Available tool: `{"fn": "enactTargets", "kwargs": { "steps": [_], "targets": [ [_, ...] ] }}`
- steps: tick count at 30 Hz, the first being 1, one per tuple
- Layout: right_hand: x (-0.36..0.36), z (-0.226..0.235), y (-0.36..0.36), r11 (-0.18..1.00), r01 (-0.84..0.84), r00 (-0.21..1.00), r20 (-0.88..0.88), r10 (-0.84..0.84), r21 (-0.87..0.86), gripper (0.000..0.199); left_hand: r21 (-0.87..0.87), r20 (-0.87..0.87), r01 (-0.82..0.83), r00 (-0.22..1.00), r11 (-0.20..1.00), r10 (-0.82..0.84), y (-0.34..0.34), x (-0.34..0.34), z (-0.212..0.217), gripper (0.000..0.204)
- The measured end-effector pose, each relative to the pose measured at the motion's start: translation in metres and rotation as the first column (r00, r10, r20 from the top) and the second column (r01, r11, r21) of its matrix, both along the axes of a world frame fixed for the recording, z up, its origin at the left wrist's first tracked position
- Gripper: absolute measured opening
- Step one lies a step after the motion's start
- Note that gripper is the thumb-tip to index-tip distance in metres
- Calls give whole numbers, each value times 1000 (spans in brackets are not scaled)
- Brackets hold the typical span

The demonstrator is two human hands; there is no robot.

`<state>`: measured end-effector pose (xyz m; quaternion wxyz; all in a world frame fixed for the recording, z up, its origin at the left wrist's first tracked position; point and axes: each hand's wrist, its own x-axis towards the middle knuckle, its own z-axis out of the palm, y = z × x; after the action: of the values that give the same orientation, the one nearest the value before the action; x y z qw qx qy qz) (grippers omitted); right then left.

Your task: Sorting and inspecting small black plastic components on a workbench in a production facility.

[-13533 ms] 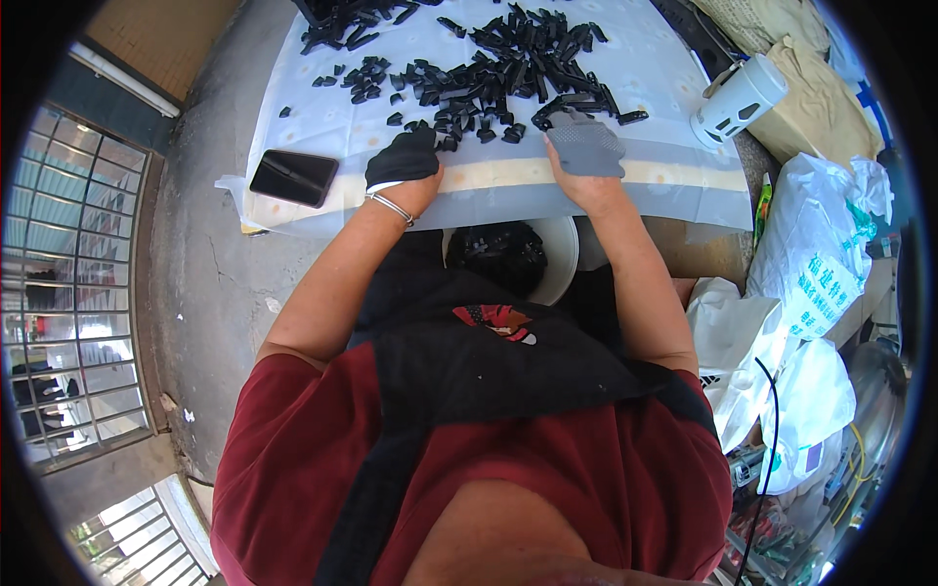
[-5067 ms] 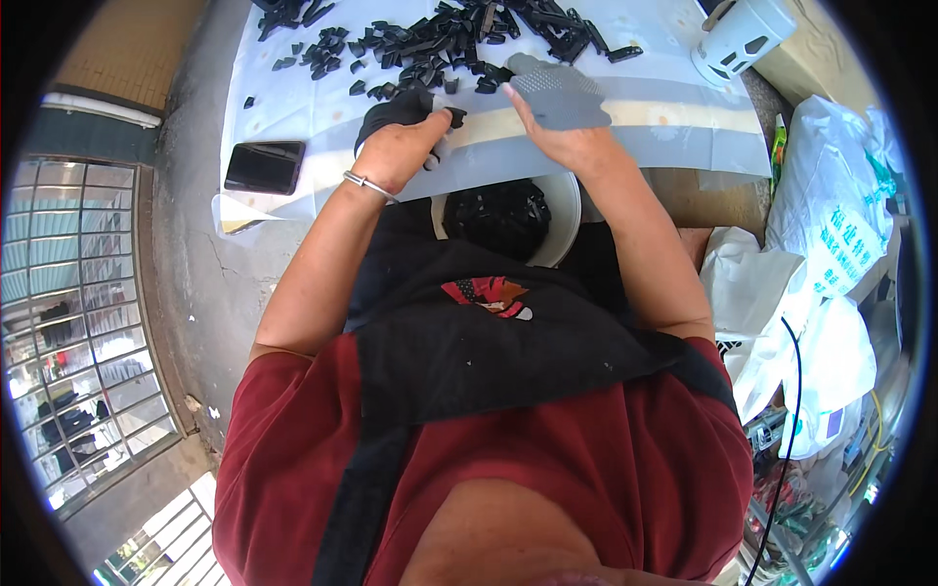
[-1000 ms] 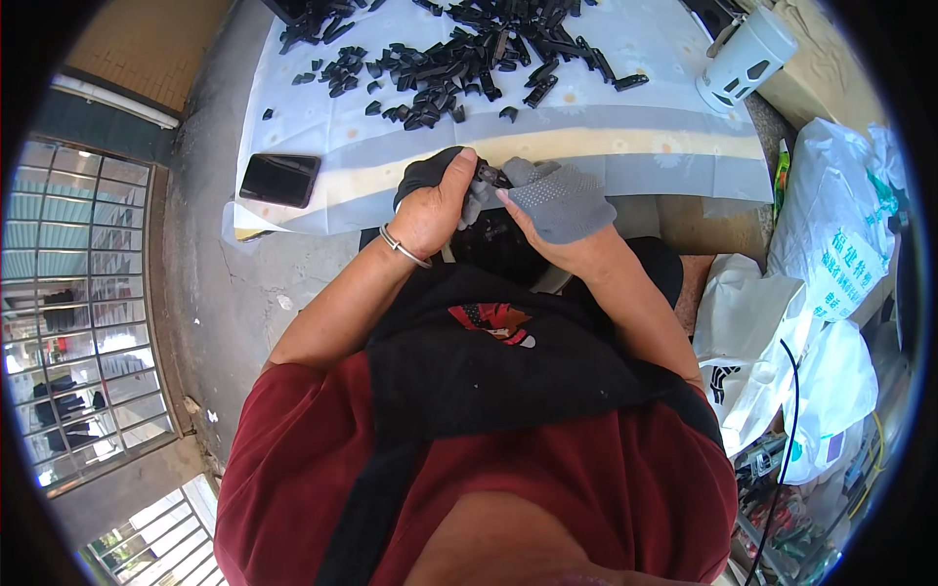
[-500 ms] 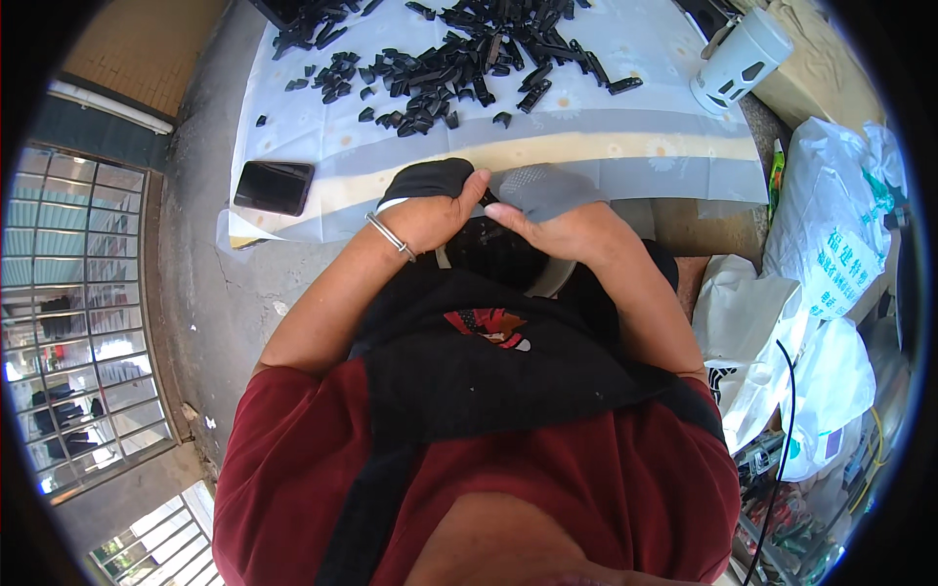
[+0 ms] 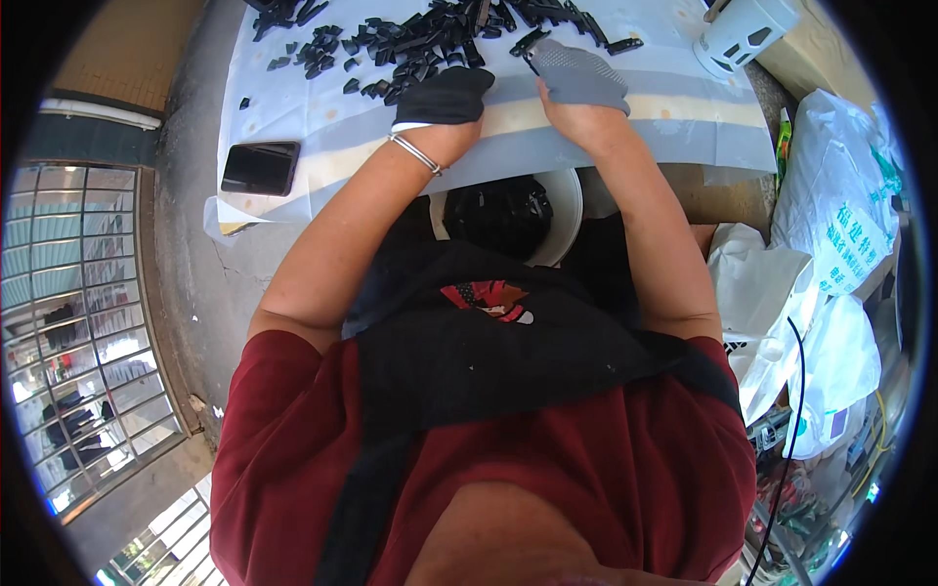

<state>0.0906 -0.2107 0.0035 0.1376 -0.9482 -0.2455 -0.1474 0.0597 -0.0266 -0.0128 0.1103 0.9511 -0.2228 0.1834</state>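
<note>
From here I can't tell how the left hand (image 5: 445, 98) or right hand (image 5: 584, 82) sets its fingers; a careless sweep could scatter those black pieces (image 5: 422, 47).

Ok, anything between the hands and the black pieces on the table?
Nothing visible. The left hand and right hand are at the near edge of the black pieces; the phone and white cup sit to either side.
</note>
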Motion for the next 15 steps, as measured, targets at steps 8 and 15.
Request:
{"fn": "enactTargets", "kwargs": {
  "steps": [8,15],
  "targets": [
    [-53,15,4,767,-320,898,-79,432,556,28,-529,-492,11,811,848,-317,21,-34,48,34],
    [-71,19,15,808,-397,896,-7,444,435,29,-629,-672,-302,675,716,-305,29,-56,42,37]
  ]
}}
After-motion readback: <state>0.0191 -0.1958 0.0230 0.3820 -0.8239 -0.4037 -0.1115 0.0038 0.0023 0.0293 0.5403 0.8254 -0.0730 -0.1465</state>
